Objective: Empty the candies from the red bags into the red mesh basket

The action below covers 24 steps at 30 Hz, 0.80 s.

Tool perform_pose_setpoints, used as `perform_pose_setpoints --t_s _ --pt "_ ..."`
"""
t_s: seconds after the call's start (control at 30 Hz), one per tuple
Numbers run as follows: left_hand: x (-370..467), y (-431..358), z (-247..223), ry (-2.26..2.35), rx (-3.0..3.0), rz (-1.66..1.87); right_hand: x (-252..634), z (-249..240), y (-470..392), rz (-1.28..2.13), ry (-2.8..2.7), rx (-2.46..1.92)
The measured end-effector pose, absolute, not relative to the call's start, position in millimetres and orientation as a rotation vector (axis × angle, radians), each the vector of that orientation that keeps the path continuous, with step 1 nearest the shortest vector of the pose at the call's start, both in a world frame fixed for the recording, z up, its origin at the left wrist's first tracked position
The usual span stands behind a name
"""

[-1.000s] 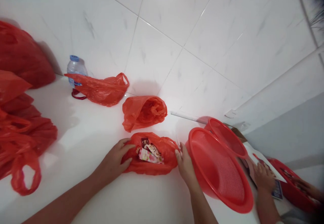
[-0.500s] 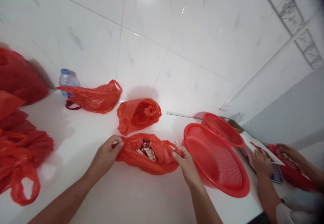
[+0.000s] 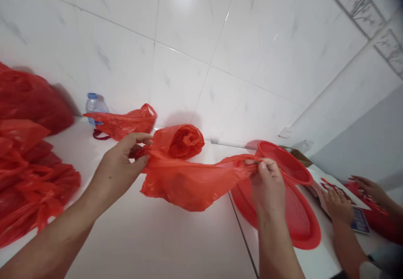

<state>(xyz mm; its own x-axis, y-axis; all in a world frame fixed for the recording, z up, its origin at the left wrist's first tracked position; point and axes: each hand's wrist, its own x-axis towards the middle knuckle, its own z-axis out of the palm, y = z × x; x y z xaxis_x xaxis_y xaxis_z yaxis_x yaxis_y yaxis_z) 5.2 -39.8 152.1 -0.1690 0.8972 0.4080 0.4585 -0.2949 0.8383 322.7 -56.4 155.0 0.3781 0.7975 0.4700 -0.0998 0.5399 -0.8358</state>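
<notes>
A red plastic bag (image 3: 192, 182) is stretched sideways between my two hands, its top edge drawn nearly straight. My left hand (image 3: 126, 157) pinches the bag's left top corner. At the other end, my right hand (image 3: 267, 178) grips the gathered right corner, in front of the large red basket. A dark shape shows faintly through the thin plastic; what lies inside is hidden. Just behind the bag, a rolled red plastic bag (image 3: 185, 140) rests on the white table (image 3: 151, 237).
Large red plastic baskets (image 3: 302, 216) stand at right. Beyond them a co-worker's hands (image 3: 340, 207) are over papers and a red container. Piled red bags (image 3: 37, 174) fill the left side. A blue-capped bottle (image 3: 94, 104) and a crumpled red bag (image 3: 129, 123) lie by the tiled wall.
Both hands have lifted the bag and pulled its corners further apart. Its mouth has drawn narrow, and the small packets that showed inside are now out of sight.
</notes>
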Motion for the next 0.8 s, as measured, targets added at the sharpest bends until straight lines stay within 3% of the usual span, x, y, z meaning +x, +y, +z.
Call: perform_pose_setpoints --t_s 0.2,0.43,0.67,0.8 --pt "-7 -47 159 1.742 1.958 1.157 317 154 -62 0.638 -1.01 -0.824" --pt "-17 -53 149 1.05 1.5 1.2 331 115 -81 0.786 -1.016 -0.889" --pt "-22 -70 166 0.861 1.392 1.608 329 130 -103 0.743 -1.018 -0.9" --pt "-37 -75 161 1.061 1.522 1.71 336 124 -105 0.781 -1.097 -0.927"
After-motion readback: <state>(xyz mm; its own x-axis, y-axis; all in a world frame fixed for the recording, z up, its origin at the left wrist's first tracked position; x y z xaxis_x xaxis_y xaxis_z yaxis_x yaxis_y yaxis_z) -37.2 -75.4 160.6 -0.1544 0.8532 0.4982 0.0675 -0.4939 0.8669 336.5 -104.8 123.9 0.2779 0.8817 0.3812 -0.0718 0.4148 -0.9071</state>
